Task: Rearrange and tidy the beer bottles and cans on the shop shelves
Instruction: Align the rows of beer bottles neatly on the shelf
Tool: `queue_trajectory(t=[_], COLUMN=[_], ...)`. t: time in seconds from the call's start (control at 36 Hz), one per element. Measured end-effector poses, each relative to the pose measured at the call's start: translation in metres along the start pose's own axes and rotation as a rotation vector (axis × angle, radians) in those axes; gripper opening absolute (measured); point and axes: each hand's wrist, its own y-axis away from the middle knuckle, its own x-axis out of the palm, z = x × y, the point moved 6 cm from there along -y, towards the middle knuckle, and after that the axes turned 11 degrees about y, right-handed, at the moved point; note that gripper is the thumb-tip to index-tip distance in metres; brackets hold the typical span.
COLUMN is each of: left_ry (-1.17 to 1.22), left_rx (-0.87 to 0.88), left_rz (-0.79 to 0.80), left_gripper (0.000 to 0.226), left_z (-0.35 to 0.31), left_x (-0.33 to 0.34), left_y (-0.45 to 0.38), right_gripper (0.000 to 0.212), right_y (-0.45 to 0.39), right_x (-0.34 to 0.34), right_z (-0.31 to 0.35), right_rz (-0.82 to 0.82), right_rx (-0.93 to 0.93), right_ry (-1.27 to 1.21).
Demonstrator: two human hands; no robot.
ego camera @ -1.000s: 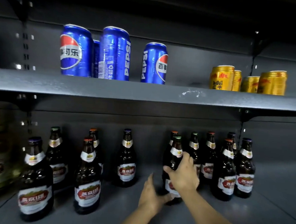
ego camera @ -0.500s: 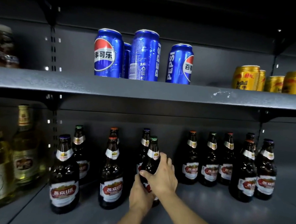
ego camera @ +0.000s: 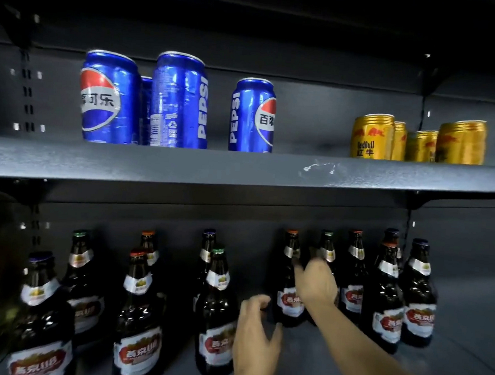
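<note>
Head view, lower shelf [ego camera: 461, 374]; I place everything relative to the green-capped bottle [ego camera: 217, 310] standing near its front edge. Left of it I see more brown beer bottles in loose staggered rows, the nearest a red-capped bottle [ego camera: 138, 322]. Just right of it, my left hand [ego camera: 255, 344] hovers with fingers loosely curved and apart, holding nothing; I cannot tell whether it brushes the glass. Further right, my right hand [ego camera: 317, 284] reaches at an orange-capped bottle [ego camera: 290, 279] in the tight right-hand cluster; blur hides whether the fingers have closed on it, so I cannot tell its state. Risk, as I judge it: the cluster stands bottle against bottle, so a sideways pull could knock a neighbour such as the green-capped one behind the hand [ego camera: 328, 250], and the tall, narrow bottles would topple easily. The forearm crossing the shelf front could also clip the landmark bottle. Above, on the upper shelf [ego camera: 184, 166], stand blue Pepsi cans [ego camera: 179, 102]; up and to the right, gold Red Bull cans [ego camera: 372, 137].
</note>
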Motion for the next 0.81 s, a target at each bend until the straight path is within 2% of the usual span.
queue_trajectory(t=[0.11, 0.25, 0.39, 0.58, 0.69, 0.81], left_ry=[-0.039, -0.006, 0.077, 0.092, 0.042, 0.024], left_rx=[-0.267, -0.461, -0.495, -0.544, -0.564, -0.585], left_rz=[0.036, 0.038, 0.045, 0.041, -0.046, -0.108], left_gripper=[0.047, 0.071, 0.084, 0.089, 0.086, 0.093], left_z=[0.028, 0.052, 0.064, 0.084, 0.090, 0.098], left_x=[0.024, 0.051, 0.069, 0.074, 0.057, 0.044], left_y=[-0.028, -0.049, -0.061, -0.072, -0.077, -0.075], right_gripper=[0.060, 0.058, 0.058, 0.050, 0.045, 0.045], right_y=[-0.025, -0.045, -0.057, -0.054, -0.046, -0.038], right_x=[0.005, 0.023, 0.029, 0.042, 0.051, 0.058], right_z=[0.005, 0.007, 0.010, 0.026, 0.043, 0.056], right_rz=[0.068, 0.149, 0.158, 0.136, 0.151, 0.143], right_rx=[-0.076, -0.107, -0.111, -0.148, -0.201, -0.223], right_ry=[0.019, 0.092, 0.189, 0.088, 0.057, 0.020])
